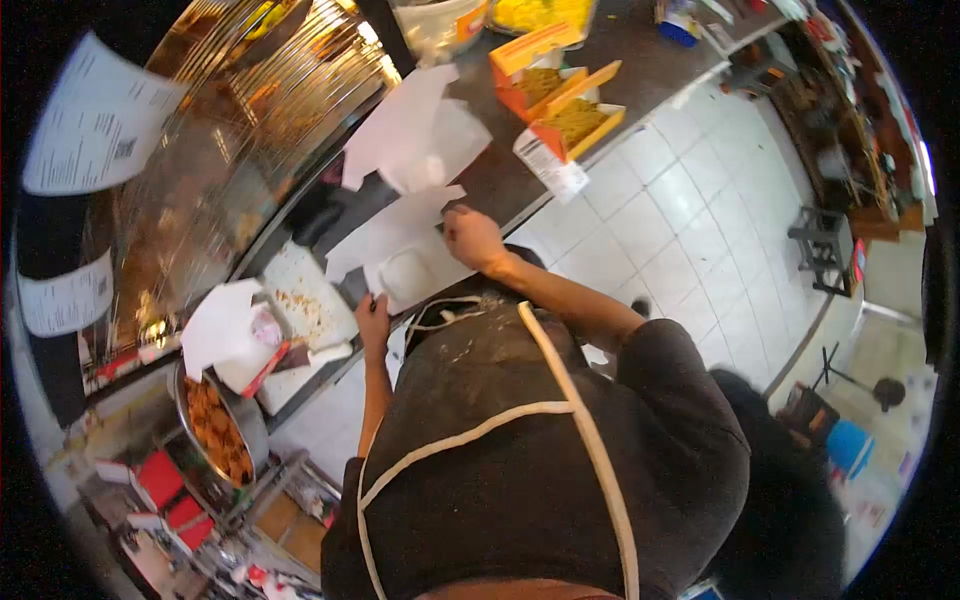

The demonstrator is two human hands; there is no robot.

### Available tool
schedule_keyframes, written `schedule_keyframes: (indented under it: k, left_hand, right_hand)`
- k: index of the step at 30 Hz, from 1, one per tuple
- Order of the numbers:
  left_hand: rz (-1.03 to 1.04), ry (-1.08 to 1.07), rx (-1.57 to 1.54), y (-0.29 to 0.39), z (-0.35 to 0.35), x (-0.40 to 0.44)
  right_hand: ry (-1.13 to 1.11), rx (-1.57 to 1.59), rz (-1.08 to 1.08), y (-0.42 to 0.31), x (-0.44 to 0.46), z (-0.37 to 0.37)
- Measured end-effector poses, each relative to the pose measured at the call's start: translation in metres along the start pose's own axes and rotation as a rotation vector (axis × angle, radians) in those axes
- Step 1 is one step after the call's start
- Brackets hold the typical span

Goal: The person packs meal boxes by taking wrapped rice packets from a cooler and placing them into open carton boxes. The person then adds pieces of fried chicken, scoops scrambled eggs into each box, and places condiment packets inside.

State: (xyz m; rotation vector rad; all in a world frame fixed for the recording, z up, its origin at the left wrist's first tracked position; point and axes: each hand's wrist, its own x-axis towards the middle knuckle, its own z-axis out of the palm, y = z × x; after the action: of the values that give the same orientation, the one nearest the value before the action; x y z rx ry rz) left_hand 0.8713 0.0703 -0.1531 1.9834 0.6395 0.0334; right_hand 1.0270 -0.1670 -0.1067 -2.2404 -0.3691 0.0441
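Fingers curled, the worker's right hand (473,238) is at the right edge of an open white paperboard carton (393,238) on the dark counter (520,180), while the left hand (373,318) is bent by its near-left corner; I cannot tell whether either one grips it. It looks light and fairly stiff, though its thin flaps would crease easily, so the folded sides seem the safer hold.

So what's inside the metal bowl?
Reddish-brown food pieces lie inside the bowl. Only the top ones show; they cover whatever is beneath, so I can't tell how deep they go.
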Motion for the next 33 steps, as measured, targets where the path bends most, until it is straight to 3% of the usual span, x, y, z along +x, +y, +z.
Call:
schedule_keyframes:
  k: [1, 4, 11, 13, 16, 18, 21, 22, 23, 25, 26, 27, 28, 29, 31, 32, 33]
  left_hand:
    - [-0.029, 0.036, -0.017, -0.019, 0.001, 0.002]
    - [-0.085, 0.059, -0.013, 0.013, 0.001, -0.009]
    - [-0.003, 0.011, 0.104, 0.021, 0.001, -0.012]
    - [-0.24, -0.037, -0.223, 0.056, 0.003, -0.016]
    - [-0.204, -0.051, -0.197, 0.032, 0.003, -0.007]
    - [-0.241, -0.042, -0.357, 0.02, 0.014, 0.001]
    - [-0.222, -0.084, -0.279, 0.013, 0.019, 0.008]
    - [-0.137, -0.088, -0.315, 0.011, 0.026, 0.012]
    - [-0.069, -0.171, -0.007, 0.028, 0.016, 0.015]
    - [-0.048, -0.201, -0.029, 0.039, 0.024, 0.019]
    - [-0.138, -0.297, -0.168, 0.043, 0.029, 0.021]
    - [0.002, -0.371, -0.091, 0.027, 0.042, 0.03]
    - [0.232, -0.344, 0.028, 0.032, 0.05, 0.035]
    - [0.198, -0.335, 0.122, 0.041, 0.06, 0.041]
    - [0.271, -0.337, 0.013, 0.074, 0.065, 0.049]
    - [0.259, -0.319, -0.076, 0.067, 0.079, 0.063]
    - [-0.087, -0.321, -0.526, 0.1, 0.067, 0.052]
  right_hand:
    - [0.008, 0.044, -0.025, 0.0, -0.001, -0.002]
    - [-0.061, 0.049, 0.028, 0.004, 0.006, -0.01]
    - [-0.188, 0.075, 0.082, 0.013, 0.001, 0.002]
    - [-0.209, 0.036, 0.063, 0.025, 0.003, 0.003]
    - [-0.188, 0.147, 0.287, 0.019, 0.006, -0.019]
    - [-0.17, 0.19, 0.307, 0.02, 0.004, -0.03]
    - [-0.159, 0.254, 0.313, 0.038, 0.014, -0.017]
    - [-0.152, 0.226, 0.316, 0.045, 0.019, -0.013]
    - [-0.15, 0.198, 0.316, 0.055, 0.022, -0.009]
    - [-0.126, 0.206, 0.275, 0.09, 0.023, -0.003]
    - [-0.151, 0.207, 0.275, 0.082, 0.018, -0.021]
    - [-0.118, 0.367, 0.331, 0.083, 0.009, -0.032]
    - [-0.121, 0.356, 0.361, 0.133, 0.004, -0.026]
    - [-0.134, 0.32, 0.334, 0.134, 0.002, -0.047]
    - [0.036, 0.489, 0.478, 0.112, 0.006, -0.064]
    - [0.09, 0.406, 0.449, 0.114, 0.015, -0.068]
    - [0.14, 0.319, 0.412, 0.123, 0.029, -0.072]
